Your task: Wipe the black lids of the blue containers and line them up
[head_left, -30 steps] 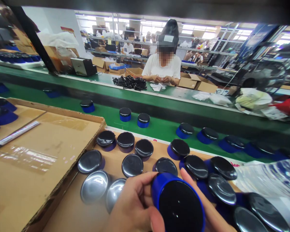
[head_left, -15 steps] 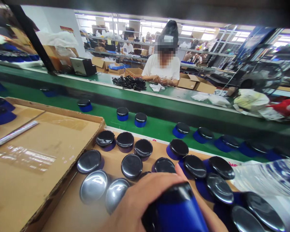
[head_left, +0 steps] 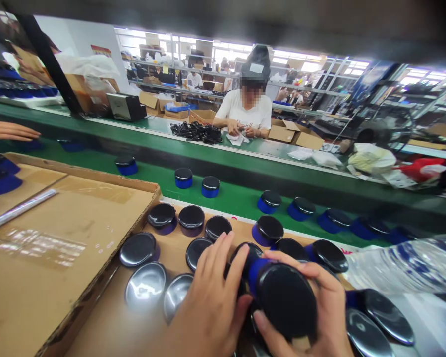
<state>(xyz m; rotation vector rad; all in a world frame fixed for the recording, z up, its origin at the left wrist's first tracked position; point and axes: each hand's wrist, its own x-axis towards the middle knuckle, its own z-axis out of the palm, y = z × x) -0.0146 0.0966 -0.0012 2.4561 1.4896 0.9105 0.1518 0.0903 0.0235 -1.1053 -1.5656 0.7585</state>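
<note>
My right hand (head_left: 329, 302) is wrapped round a round blue-and-black container (head_left: 288, 302), tilted so that a flat black end faces me. A small pale patch shows at that end's lower edge. Just left of it is my left hand (head_left: 211, 292), fingers stretched out and thumb close to the container; whether it touches is unclear. Beneath and around both hands stand several like containers with shiny black tops, among them one at the left (head_left: 138, 249) and one behind (head_left: 268, 229). My hands hide some of them.
A shallow cardboard tray (head_left: 96, 218) lies at left with a pen-like stick (head_left: 22, 210) in it. Behind runs a green conveyor (head_left: 238, 198) carrying more containers. Clear plastic wrap (head_left: 405, 267) lies at right. A co-worker (head_left: 243, 106) sits opposite; another person's hand (head_left: 11, 131) reaches in at left.
The container has turned from showing its blue side to showing its flat black end. My left hand now lies beside it with fingers extended. Another person's hand has appeared over the conveyor at left.
</note>
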